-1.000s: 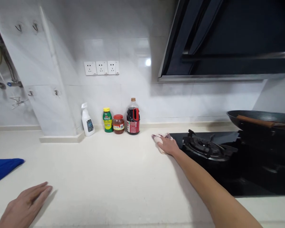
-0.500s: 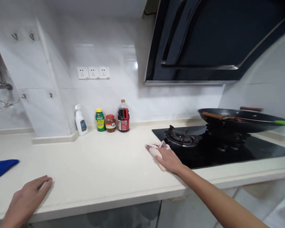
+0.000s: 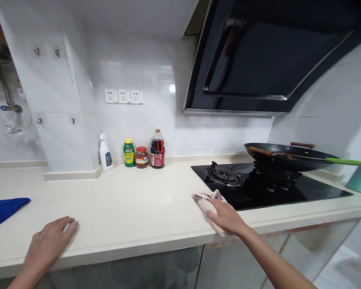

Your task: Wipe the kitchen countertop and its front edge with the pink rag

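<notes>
My right hand (image 3: 227, 214) presses down on a pale pink cloth (image 3: 209, 204) at the cooktop's front left corner. One end of the cloth hangs towards the counter's front edge. My left hand (image 3: 52, 241) rests on the white countertop (image 3: 123, 212) near the front, holding nothing, its thumb apart from the fingers. The black glass cooktop (image 3: 249, 198) lies beside the cloth.
A wok (image 3: 282, 160) with a wooden handle sits on the right burner, a green-handled utensil (image 3: 349, 161) across it. Against the wall stand a spray bottle (image 3: 106, 154), green bottle (image 3: 128, 154), red-lidded jar (image 3: 141, 158) and dark sauce bottle (image 3: 158, 150). A blue cloth (image 3: 6, 210) lies left.
My right hand has drawn the cloth towards the counter's front edge and slightly right. The view has shifted a little; my left hand still rests on the countertop.
</notes>
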{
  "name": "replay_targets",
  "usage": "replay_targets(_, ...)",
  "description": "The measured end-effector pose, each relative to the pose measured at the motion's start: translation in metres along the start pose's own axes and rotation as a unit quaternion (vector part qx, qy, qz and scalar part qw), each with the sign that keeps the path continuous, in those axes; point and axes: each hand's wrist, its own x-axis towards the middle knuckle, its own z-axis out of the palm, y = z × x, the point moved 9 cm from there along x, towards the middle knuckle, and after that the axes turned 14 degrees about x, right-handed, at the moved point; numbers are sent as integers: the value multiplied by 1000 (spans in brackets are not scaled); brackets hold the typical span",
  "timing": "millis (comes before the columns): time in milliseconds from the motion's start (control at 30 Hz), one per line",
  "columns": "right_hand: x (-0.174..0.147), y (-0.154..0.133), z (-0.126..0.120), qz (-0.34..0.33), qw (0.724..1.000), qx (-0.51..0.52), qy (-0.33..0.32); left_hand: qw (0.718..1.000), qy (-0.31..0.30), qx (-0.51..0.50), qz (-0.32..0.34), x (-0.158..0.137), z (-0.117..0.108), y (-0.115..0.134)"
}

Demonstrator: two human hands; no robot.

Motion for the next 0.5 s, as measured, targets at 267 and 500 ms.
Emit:
replay_targets(267, 51, -160, 68, -60, 995, 41, -69, 1000, 18, -21, 0, -4, -8, 4)
replay_targets(500, -24, -331, 148, -306, 936, 129, -114, 1000, 13, -18, 1, -7, -16, 6)
